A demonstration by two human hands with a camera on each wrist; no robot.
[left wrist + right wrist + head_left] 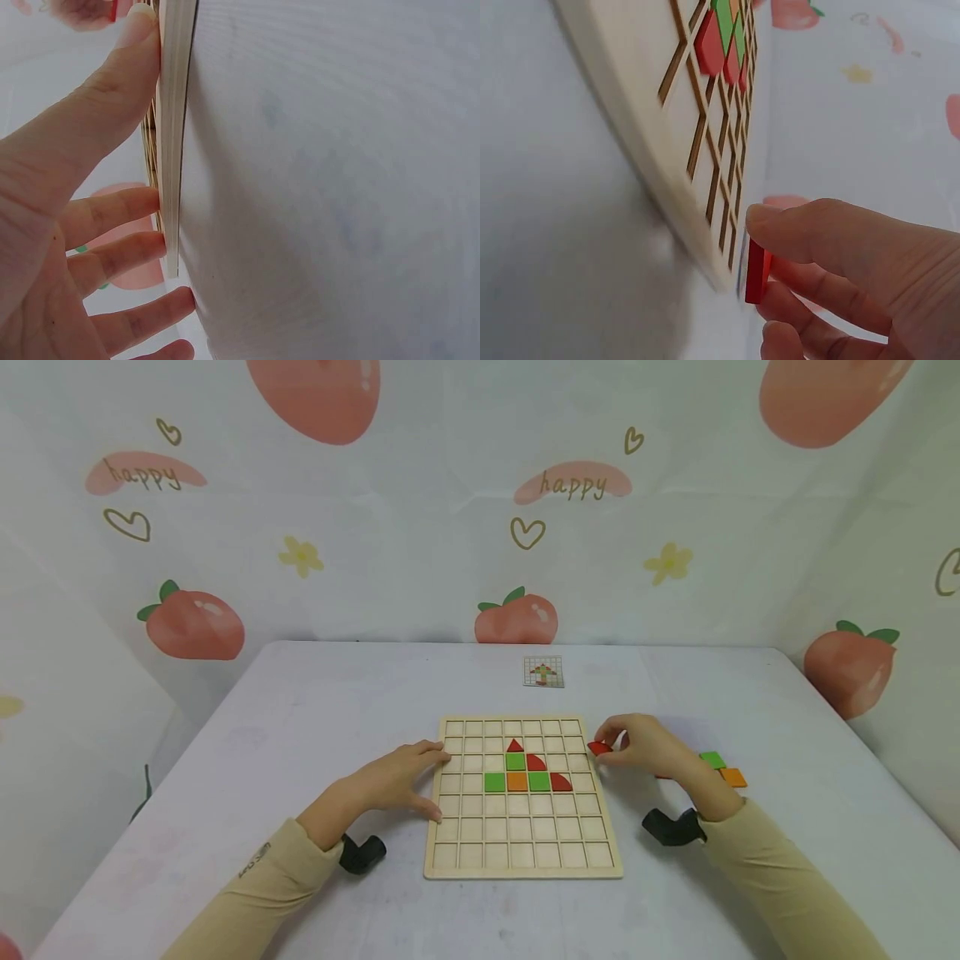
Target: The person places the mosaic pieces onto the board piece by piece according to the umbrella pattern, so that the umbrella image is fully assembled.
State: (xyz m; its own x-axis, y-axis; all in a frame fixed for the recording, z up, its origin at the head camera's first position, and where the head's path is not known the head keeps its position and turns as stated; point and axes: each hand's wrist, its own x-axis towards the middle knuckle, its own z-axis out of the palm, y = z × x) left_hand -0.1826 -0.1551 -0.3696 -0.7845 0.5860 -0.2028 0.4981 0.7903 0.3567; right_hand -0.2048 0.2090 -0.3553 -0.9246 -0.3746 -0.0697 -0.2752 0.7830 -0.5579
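Right hand (641,745) pinched a red, perhaps curved piece (756,274); loose-fingered left hand (396,777) touched the gridded wooden board (524,873); backdrop (420,560) beyond fingertips read "happy".

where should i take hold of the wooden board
Probably by its plain left and right rims, coming from both sides: the wooden board lies flat, its edge has thickness to hold, and the coloured tiles sit well inside it. The left hand touches the left rim.

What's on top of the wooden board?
One red triangle, two rounded red pieces, three green squares and one orange square. The left hand touches the board. What's underneath those pieces is covered.
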